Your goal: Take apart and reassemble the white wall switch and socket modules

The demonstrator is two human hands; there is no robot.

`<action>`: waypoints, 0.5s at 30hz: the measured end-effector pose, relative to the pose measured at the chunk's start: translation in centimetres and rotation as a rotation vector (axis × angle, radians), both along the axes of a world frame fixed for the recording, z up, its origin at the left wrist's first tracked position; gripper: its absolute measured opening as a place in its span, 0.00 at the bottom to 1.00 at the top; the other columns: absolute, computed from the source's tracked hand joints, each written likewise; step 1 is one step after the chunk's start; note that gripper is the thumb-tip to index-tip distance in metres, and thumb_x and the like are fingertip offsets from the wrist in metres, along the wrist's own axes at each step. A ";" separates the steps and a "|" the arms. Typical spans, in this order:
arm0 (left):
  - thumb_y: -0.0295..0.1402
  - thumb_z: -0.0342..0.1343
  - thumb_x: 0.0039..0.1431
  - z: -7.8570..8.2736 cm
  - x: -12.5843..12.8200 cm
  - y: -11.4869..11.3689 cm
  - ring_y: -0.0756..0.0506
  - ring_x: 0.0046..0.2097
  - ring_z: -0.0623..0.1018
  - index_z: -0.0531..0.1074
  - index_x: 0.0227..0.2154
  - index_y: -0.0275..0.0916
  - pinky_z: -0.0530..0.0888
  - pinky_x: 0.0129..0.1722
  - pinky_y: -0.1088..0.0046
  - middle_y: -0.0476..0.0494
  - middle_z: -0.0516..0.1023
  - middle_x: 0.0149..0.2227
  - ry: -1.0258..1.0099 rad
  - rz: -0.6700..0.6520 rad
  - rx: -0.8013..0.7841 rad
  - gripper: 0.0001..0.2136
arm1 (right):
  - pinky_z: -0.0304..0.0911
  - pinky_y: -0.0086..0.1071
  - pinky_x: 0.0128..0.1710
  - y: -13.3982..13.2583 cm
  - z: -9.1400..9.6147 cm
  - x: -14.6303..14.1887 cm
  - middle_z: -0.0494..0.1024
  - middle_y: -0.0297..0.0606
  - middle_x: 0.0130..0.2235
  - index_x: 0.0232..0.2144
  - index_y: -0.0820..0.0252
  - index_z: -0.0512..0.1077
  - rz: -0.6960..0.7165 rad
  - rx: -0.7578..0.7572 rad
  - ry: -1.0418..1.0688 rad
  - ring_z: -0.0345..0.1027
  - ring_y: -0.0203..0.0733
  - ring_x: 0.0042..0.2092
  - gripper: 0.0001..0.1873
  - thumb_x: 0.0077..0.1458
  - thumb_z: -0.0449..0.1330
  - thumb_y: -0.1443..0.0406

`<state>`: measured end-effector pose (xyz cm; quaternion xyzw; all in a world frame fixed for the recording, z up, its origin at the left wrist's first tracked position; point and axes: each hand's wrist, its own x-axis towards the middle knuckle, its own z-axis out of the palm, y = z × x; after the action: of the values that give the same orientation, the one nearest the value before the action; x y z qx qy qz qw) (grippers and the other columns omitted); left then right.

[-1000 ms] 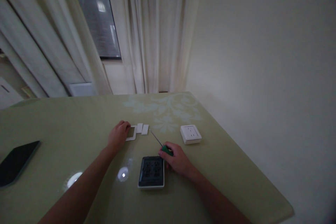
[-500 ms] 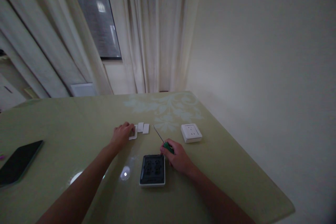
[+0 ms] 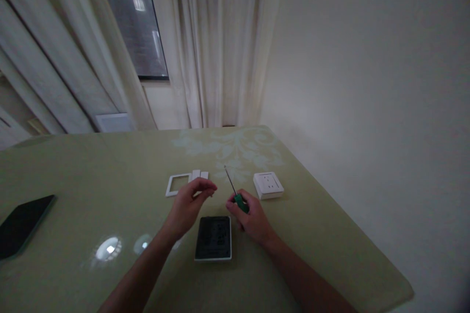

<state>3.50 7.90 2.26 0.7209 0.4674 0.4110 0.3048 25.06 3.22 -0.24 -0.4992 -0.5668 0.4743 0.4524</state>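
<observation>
My right hand is closed around the green handle of a screwdriver, its thin shaft pointing up and away. With thumb and fingers pinched, my left hand holds a tiny screw, mostly hidden by the fingertips. Below and between both hands lies a switch box with a dark inner face and white rim. Just beyond the left hand are a white square frame and two small white cover pieces, partly covered by that hand.
A white wall socket sits to the right of the screwdriver. At the far left lies a dark tablet. The glossy green table meets a wall on the right and curtains at the back.
My left hand has come away from the white frame, moving right and nearer with the screw pinched. The screwdriver in my right hand has shifted slightly right and stands a little steeper.
</observation>
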 end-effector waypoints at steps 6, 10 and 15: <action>0.40 0.60 0.66 0.5 2.5 -3.3 0.42 0.41 0.86 0.79 0.36 0.42 0.83 0.45 0.66 0.45 0.86 0.36 -0.257 -0.087 -0.104 0.08 | 0.53 0.24 0.14 -0.7 0.7 -0.5 0.70 0.25 0.26 0.36 0.57 0.74 -0.006 -0.043 0.147 0.58 0.29 0.17 0.21 0.56 0.71 0.47; 0.40 0.62 0.65 0.1 1.8 -4.4 0.42 0.41 0.87 0.80 0.36 0.42 0.83 0.45 0.66 0.45 0.87 0.37 -0.330 -0.103 -0.160 0.07 | 0.52 0.24 0.15 -1.1 1.2 -0.6 0.71 0.26 0.25 0.34 0.58 0.75 -0.007 -0.033 0.178 0.59 0.28 0.17 0.19 0.55 0.72 0.50; 0.42 0.63 0.65 -1.3 -0.7 -5.4 0.41 0.46 0.86 0.82 0.43 0.45 0.81 0.47 0.66 0.45 0.88 0.43 -0.290 -0.058 -0.216 0.10 | 0.55 0.24 0.16 -0.9 0.7 -0.4 0.72 0.27 0.25 0.33 0.58 0.74 -0.007 -0.077 0.117 0.59 0.29 0.18 0.16 0.54 0.70 0.52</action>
<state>2.79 2.48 0.91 0.6302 0.4390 0.4494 0.4562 24.69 2.29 0.50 -0.4896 -0.5187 0.5227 0.4669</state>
